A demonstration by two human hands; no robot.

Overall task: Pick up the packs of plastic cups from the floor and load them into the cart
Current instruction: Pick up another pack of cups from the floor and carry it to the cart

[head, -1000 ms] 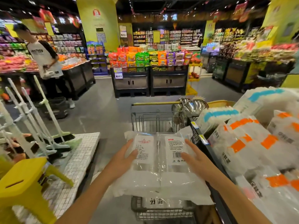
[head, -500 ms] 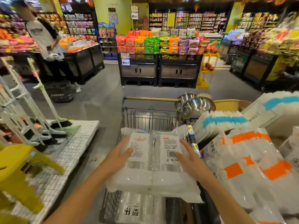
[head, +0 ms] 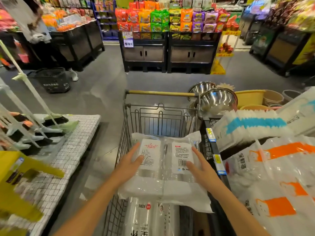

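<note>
A clear twin pack of plastic cups [head: 163, 186] with two white labels hangs over the wire cart [head: 126, 126]. My left hand [head: 128, 165] presses its left side and my right hand [head: 203, 169] presses its right side, fingers straight, carrying it between the palms. Below it, inside the cart, lie other clear packs of cups [head: 146, 217] with black print. The floor under the pack is hidden.
A display rack of bagged cups [head: 276, 169] presses close on the right, with steel bowls [head: 217, 99] behind it. At left, a tiled platform [head: 68, 155] bears brooms and yellow stools [head: 15, 181]. A person stands by a black basket [head: 53, 80] at far left.
Both hands have carried the twin pack forward and lower, so it now sits over the cart's basket. More of the packs inside the cart shows below it.
</note>
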